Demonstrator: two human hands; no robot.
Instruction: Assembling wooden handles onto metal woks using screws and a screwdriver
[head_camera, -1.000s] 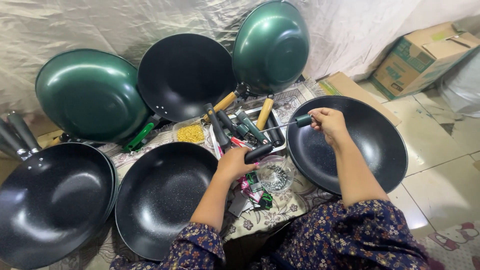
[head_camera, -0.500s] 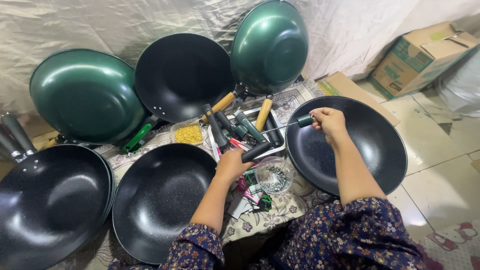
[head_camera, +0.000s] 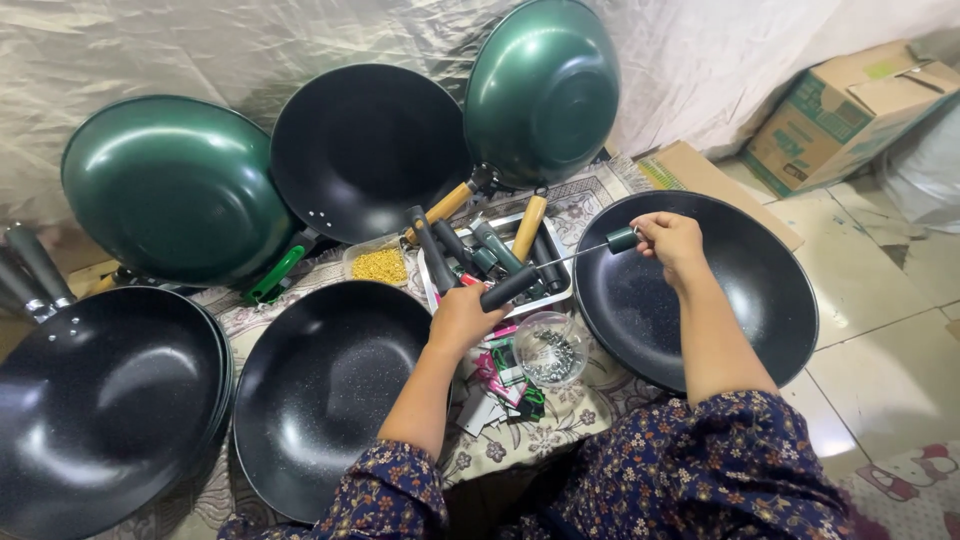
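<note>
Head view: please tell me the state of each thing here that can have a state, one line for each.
Left hand: closed around a dark pan handle.
Right hand: gripping a screwdriver, its shaft pointing at the handle.
Green wok: propped upright, bottom showing.
Black wok: lying flat, without handle.
Tray: holding loose handles.
Cardboard box: flaps open.

Speckled matt black pan (head_camera: 330, 390), glossy green pan (head_camera: 170, 185), wooden handle (head_camera: 529, 226), corrugated cardboard box (head_camera: 850, 110), crinkled plastic sheet (head_camera: 200, 50).
</note>
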